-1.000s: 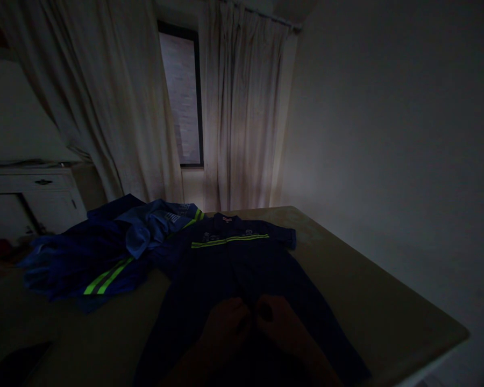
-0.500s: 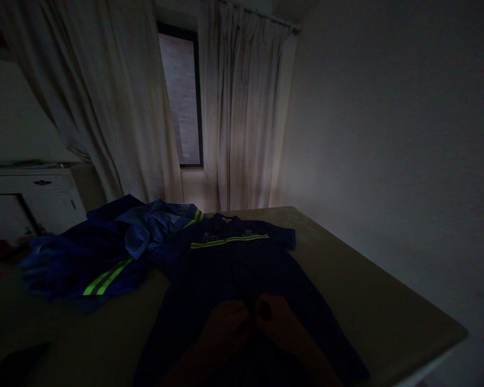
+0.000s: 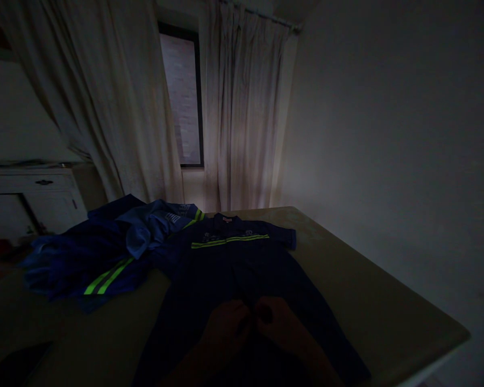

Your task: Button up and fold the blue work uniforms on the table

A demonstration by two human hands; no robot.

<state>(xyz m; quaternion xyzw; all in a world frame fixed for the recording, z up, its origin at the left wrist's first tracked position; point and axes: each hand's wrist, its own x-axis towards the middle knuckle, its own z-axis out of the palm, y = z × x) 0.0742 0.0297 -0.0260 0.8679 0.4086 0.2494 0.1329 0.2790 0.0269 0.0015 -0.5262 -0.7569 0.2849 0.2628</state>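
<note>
Navy short-sleeved work garment (image 3: 266, 271) lying spread on table (image 3: 367, 290), collar pointing toward curtains (image 3: 250, 107), yellow-green stripe (image 3: 210, 244) running across chest. Left hand (image 3: 228, 321) and right hand (image 3: 275, 318) resting close together over garment's lower middle, fingers curling inward; too dark to tell whether either is gripping cloth. Heap of blue work clothes (image 3: 89, 252) lying crumpled at garment's left, meeting its sleeve.

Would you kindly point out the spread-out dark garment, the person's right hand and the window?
Spread-out dark garment (image 3: 242, 263): head view, on its front.
Right hand (image 3: 278, 318): head view, on the middle of the hand.
Window (image 3: 183, 99): head view, on its pane.
</note>
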